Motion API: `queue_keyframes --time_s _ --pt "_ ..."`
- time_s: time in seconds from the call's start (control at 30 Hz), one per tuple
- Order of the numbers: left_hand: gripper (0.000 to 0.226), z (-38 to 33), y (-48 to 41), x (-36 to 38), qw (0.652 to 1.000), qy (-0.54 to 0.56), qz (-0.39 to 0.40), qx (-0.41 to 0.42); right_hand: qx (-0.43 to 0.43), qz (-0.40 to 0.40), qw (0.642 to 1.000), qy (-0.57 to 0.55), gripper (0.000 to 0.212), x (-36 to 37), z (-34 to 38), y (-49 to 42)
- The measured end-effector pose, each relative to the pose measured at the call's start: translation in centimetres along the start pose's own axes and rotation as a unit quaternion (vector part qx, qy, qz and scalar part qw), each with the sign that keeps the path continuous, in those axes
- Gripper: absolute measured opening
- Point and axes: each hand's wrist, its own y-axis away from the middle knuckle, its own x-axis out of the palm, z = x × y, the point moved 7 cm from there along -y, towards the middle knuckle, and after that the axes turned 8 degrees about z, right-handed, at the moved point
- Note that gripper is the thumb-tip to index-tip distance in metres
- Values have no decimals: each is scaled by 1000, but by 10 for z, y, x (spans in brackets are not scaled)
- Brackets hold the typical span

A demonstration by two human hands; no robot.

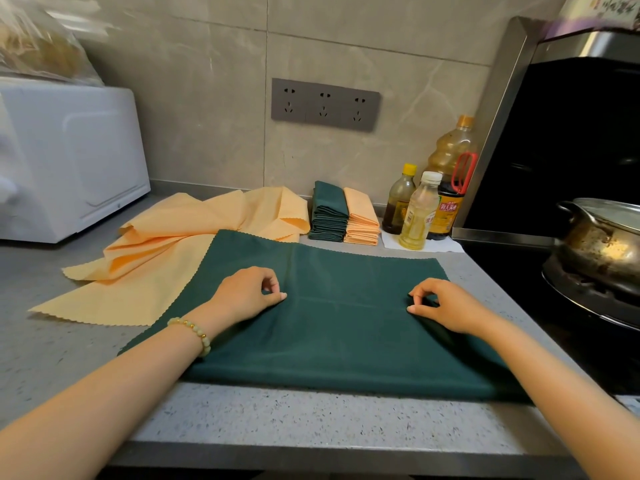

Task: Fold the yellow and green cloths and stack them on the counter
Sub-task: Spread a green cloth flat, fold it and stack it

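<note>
A dark green cloth [332,327] lies spread flat on the grey counter [277,417] in front of me. My left hand [246,296] rests on its left middle with fingers curled, fingertips pinching the fabric. My right hand [443,306] pinches the cloth near its right edge. Loose yellow cloths [166,251] lie crumpled behind and to the left, partly under the green one. At the back stand a stack of folded green cloths [329,213] and, touching it on the right, a stack of folded yellow cloths [362,220].
A white appliance [69,161] fills the back left. Three bottles [422,209] of oil and sauce stand right of the stacks. A black stove with a metal pot [602,240] borders the counter's right edge. Wall sockets [325,103] are above.
</note>
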Motion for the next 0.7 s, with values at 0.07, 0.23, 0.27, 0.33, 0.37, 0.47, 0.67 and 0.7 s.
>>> queue_keyframes --time_s 0.07,0.23,0.27,0.33,0.37,0.47,0.67,0.7 --pt "19 -2 1 -1 1000 -13 -4 -6 2 -3 1000 -6 18 -1 0 1" --pt "20 -3 5 -1 1000 -12 13 -19 10 -1 1000 -14 17 -1 0 5" --pt "20 -3 4 0 1000 -7 23 -19 10 1 1000 -15 17 -1 0 5" --pt "21 -2 4 0 999 6 46 -20 10 9 1000 -16 17 -2 1 4" --pt "21 -2 3 -1 998 9 54 -21 11 13 1000 -15 17 -2 1 4" --pt "21 -4 2 -2 998 8 66 -21 15 15 1000 -17 16 -1 0 4" --pt "28 -38 18 -4 992 -119 34 -30 40 -9 999 13 25 2 17 19" --pt "37 -55 24 0 993 -113 19 -5 35 -25 999 0 32 6 28 22"
